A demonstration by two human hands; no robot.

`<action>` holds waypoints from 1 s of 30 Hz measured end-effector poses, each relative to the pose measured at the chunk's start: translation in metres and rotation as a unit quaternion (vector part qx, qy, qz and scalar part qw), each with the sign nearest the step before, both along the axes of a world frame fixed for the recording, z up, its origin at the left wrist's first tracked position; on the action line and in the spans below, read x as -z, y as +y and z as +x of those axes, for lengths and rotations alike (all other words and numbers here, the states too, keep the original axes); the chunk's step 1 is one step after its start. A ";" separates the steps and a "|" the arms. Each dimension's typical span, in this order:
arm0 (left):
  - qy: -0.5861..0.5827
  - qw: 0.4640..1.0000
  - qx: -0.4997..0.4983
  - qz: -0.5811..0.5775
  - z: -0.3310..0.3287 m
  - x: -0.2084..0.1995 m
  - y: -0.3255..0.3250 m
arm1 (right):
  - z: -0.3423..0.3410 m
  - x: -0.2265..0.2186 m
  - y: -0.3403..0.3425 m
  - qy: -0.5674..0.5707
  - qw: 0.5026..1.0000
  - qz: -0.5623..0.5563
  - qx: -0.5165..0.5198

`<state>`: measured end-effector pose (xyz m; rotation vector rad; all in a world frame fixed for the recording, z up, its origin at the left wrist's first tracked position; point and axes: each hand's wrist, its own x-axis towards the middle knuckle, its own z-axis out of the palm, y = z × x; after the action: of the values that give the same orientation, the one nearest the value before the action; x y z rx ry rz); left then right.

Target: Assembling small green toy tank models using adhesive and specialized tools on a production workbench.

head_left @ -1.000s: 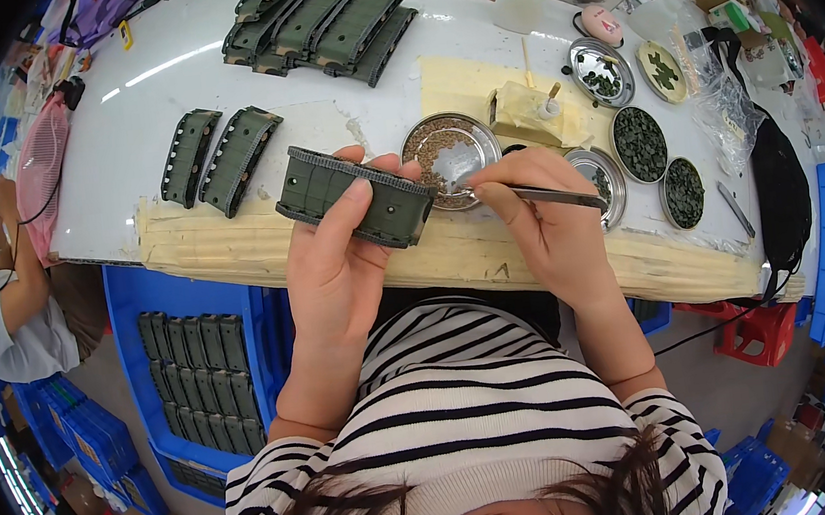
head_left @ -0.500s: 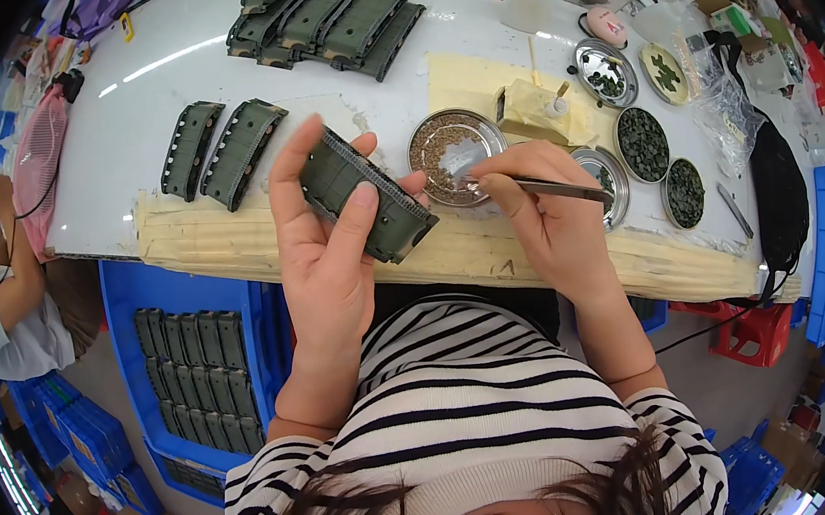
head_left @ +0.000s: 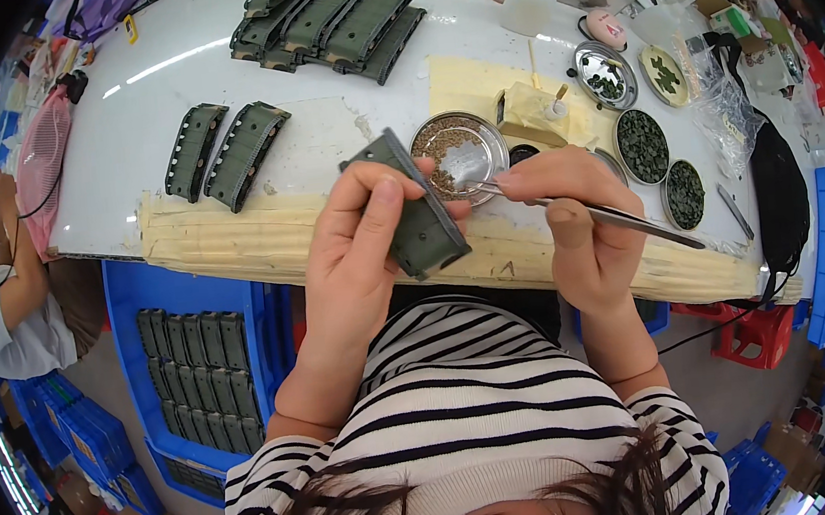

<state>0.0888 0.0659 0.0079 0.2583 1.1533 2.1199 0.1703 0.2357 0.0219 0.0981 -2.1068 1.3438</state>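
Observation:
My left hand (head_left: pixel 336 250) is closed around a dark green, slightly curved plastic panel (head_left: pixel 426 234), held tilted above the table's front edge. Between the fingers of my right hand (head_left: pixel 592 239) is a pair of metal tweezers (head_left: pixel 630 223). Their tip reaches over a round metal dish (head_left: pixel 471 163) with many tiny brownish pieces in it. Whether the tips pinch a piece is too small to tell. Left of my left hand, two similar green panels (head_left: pixel 246 154) lie side by side on the table.
A stack of green panels (head_left: pixel 337 19) lies at the back. On the right stand tins of dark green bits (head_left: pixel 642 145), a yellow taped block (head_left: pixel 530 114) and spare tweezers (head_left: pixel 734 211). Below left, a blue crate (head_left: pixel 122 318) holds rows of panels. A person (head_left: pixel 12 320) sits far left.
My left hand has moved right with the panel, turned it and changed its grip, bringing it nearer the dish. My right hand has turned and shifted slightly right; the tweezers' tip stays over the dish.

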 end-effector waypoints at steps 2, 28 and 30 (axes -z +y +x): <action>-0.066 0.994 0.076 0.049 0.002 0.000 0.002 | 0.000 -0.005 0.002 0.032 0.998 -0.007 -0.045; 0.239 0.969 -0.066 -0.023 0.024 0.015 0.026 | 0.016 -0.011 -0.006 0.010 0.999 0.049 -0.016; 0.241 0.968 -0.066 -0.024 0.025 0.015 0.026 | 0.016 -0.010 -0.006 0.009 0.999 0.047 -0.016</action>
<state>0.1135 0.0919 -0.0072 0.7222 1.5311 2.2053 0.1866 0.2293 0.0322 0.1815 -2.1618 1.2578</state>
